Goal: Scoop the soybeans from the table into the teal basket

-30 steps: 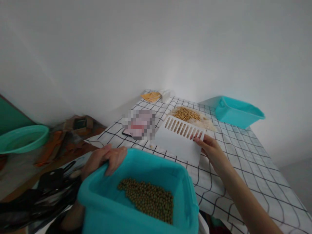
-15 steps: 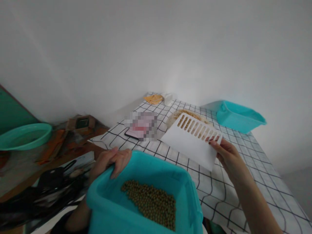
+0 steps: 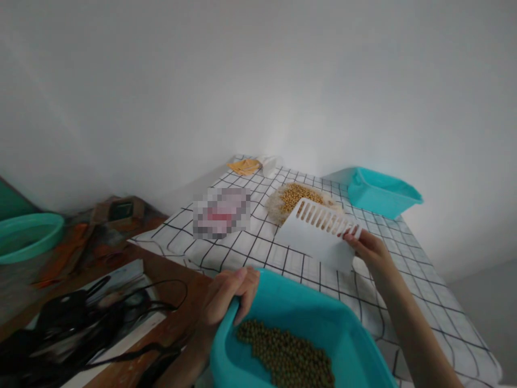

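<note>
In the lower middle of the frame the person's left hand (image 3: pixel 228 296) is curled over the near-left rim of a turquoise tub (image 3: pixel 307 315), fingers hooked inside and gripping the edge firmly. The tub is smooth, glossy plastic with rounded corners, and a heap of small, round, dull green beans (image 3: pixel 286 355) lies in its bottom. Right of centre, the right hand (image 3: pixel 369 248) pinches the right-hand corner of a white slotted plate (image 3: pixel 311 240), a thin, flat, matte sheet of plastic with a row of narrow oblong slots along its upper edge; the fingertips show through the last slots. The plate is tilted, its slotted edge raised toward a low mound of pale yellow beans (image 3: pixel 301 195) just behind it. All this sits over a white tablecloth (image 3: pixel 404 280) printed with a thin black grid, slightly wrinkled. A second turquoise tub (image 3: pixel 379 191) of the same angular shape stands at the upper right of the cloth, well apart from the hands. A crumpled yellow scrap (image 3: pixel 243 166) lies at the far edge, and a tangle of black cables (image 3: pixel 81 323) fills the lower left.
</note>
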Action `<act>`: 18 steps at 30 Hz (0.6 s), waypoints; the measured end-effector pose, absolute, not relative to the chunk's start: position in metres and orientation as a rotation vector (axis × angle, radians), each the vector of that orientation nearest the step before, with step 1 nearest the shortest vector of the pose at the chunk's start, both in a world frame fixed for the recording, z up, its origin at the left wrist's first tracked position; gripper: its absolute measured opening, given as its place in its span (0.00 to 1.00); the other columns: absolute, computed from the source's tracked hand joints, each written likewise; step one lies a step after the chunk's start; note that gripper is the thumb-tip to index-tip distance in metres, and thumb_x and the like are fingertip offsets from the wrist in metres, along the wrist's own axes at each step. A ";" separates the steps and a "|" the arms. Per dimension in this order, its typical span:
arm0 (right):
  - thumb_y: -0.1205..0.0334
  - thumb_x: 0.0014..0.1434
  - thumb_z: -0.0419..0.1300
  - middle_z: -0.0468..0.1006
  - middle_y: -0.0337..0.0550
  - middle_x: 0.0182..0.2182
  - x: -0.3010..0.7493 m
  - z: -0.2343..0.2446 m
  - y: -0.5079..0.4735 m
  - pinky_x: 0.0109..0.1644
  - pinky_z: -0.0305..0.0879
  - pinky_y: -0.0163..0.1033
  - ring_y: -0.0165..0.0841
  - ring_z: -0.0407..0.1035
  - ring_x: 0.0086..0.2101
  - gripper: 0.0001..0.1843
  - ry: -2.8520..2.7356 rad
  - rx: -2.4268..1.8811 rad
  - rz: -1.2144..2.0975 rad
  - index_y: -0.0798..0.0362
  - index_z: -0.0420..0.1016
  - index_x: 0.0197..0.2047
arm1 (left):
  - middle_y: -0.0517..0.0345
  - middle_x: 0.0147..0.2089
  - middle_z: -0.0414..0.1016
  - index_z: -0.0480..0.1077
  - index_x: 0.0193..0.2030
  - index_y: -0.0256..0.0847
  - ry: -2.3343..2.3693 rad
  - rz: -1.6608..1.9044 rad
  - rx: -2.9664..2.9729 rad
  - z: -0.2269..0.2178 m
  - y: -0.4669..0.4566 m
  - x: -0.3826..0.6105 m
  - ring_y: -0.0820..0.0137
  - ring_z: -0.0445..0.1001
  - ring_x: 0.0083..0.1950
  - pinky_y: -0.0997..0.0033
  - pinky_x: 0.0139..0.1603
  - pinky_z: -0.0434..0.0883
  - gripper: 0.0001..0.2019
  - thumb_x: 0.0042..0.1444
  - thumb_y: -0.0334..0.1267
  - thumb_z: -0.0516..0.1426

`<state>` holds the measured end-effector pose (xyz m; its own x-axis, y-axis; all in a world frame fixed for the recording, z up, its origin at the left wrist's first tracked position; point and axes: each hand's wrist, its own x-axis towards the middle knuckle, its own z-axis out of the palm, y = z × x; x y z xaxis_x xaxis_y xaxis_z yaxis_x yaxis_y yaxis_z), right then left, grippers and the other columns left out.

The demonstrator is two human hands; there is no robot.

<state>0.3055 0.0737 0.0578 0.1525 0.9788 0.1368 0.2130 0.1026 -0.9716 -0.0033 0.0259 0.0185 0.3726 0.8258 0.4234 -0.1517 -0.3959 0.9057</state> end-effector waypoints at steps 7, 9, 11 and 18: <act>0.43 0.45 0.73 0.85 0.45 0.37 0.315 0.064 0.087 0.43 0.69 0.45 0.43 0.75 0.39 0.20 -1.268 -1.284 0.804 0.49 0.85 0.36 | 0.59 0.13 0.57 0.55 0.12 0.40 0.526 1.294 1.428 0.021 0.024 -0.016 0.69 0.56 0.19 0.60 0.34 0.62 0.33 0.72 0.41 0.40; 0.44 0.45 0.74 0.84 0.45 0.37 0.321 0.061 0.087 0.41 0.69 0.44 0.42 0.74 0.38 0.20 -1.215 -1.301 0.819 0.49 0.84 0.36 | 0.59 0.13 0.57 0.56 0.12 0.40 0.500 1.315 1.413 0.022 0.024 -0.014 0.70 0.56 0.19 0.60 0.34 0.60 0.33 0.72 0.39 0.39; 0.45 0.45 0.74 0.84 0.44 0.37 0.329 0.056 0.088 0.39 0.68 0.41 0.39 0.73 0.37 0.19 -1.116 -1.307 0.849 0.49 0.84 0.36 | 0.59 0.13 0.58 0.56 0.13 0.39 0.477 1.319 1.426 0.024 0.023 -0.012 0.70 0.57 0.19 0.61 0.33 0.60 0.33 0.73 0.39 0.39; 0.48 0.49 0.72 0.83 0.43 0.42 0.347 0.045 0.091 0.34 0.66 0.38 0.37 0.73 0.37 0.17 -0.921 -1.233 0.814 0.48 0.82 0.39 | 0.59 0.11 0.57 0.54 0.11 0.39 0.540 1.359 1.450 0.028 0.022 -0.010 0.70 0.57 0.18 0.60 0.32 0.60 0.33 0.72 0.41 0.40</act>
